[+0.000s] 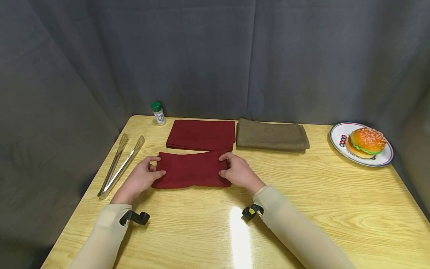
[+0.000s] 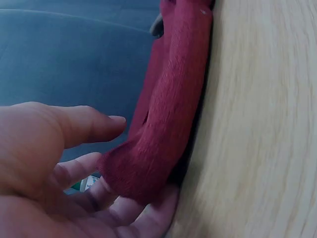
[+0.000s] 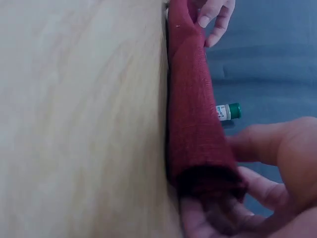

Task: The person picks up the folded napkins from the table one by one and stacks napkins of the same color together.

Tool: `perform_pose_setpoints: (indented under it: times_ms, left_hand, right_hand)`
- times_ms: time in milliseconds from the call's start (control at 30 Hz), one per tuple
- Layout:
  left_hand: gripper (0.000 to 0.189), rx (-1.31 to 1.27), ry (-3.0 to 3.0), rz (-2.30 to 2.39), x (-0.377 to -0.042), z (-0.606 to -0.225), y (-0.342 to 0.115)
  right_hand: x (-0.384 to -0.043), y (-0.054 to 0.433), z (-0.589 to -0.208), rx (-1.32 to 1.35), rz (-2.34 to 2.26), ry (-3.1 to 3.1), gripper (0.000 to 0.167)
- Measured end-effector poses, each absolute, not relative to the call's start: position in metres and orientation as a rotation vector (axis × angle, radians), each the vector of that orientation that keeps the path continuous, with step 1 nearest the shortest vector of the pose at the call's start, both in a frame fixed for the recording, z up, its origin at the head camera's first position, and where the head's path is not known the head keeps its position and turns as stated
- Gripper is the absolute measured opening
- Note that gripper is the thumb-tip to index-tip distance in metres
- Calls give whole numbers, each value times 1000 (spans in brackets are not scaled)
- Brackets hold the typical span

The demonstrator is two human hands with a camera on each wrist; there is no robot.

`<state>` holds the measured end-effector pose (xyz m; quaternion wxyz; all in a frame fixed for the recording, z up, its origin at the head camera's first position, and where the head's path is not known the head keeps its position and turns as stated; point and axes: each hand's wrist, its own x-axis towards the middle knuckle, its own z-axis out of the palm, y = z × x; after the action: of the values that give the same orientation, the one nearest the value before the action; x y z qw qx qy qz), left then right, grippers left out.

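Note:
A folded dark red cloth napkin (image 1: 193,170) lies near the middle of the table, its long side facing me. My left hand (image 1: 142,175) holds its left end. In the left wrist view the fingers (image 2: 124,210) reach beneath that end, and the thumb stands over the top. At the other end, my right hand (image 1: 239,170) holds the napkin between thumb and fingers. Several layers show at the open fold in the right wrist view, with fingertips (image 3: 195,218) tucked under them. Just behind lies a second folded red napkin (image 1: 203,134), partly meeting the held one.
A folded brown cloth (image 1: 272,136) lies at the back, right of the red one. Metal tongs (image 1: 117,170) rest along the left side. A green-capped shaker (image 1: 158,113) stands at the back left. On the far right, a plate (image 1: 339,151) carries a burger (image 1: 366,142).

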<state>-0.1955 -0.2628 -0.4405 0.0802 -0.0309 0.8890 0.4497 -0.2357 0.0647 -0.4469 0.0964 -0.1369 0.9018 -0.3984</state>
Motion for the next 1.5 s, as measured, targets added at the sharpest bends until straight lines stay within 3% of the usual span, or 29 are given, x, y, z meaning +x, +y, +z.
perform_pose_setpoints:
  times_ms: [367,800,1133,1500]
  left_hand:
    - [53,-167,2526,1416,-187,-441,-268]
    - [40,-53,2532,1565,-185,-450,-270]
    - [40,46,2542,1603,-184,-449,-268]
    - [40,51,2519,1644,-186,-450,-267]
  right_hand:
    - [-236,63,-451,-170,-1604,2392,42]
    - [-232,58,-454,-239,-1684,2298,43]
    - [-233,55,-455,-257,-1909,2106,52]
    - [-235,54,-457,-169,-1949,2099,43]
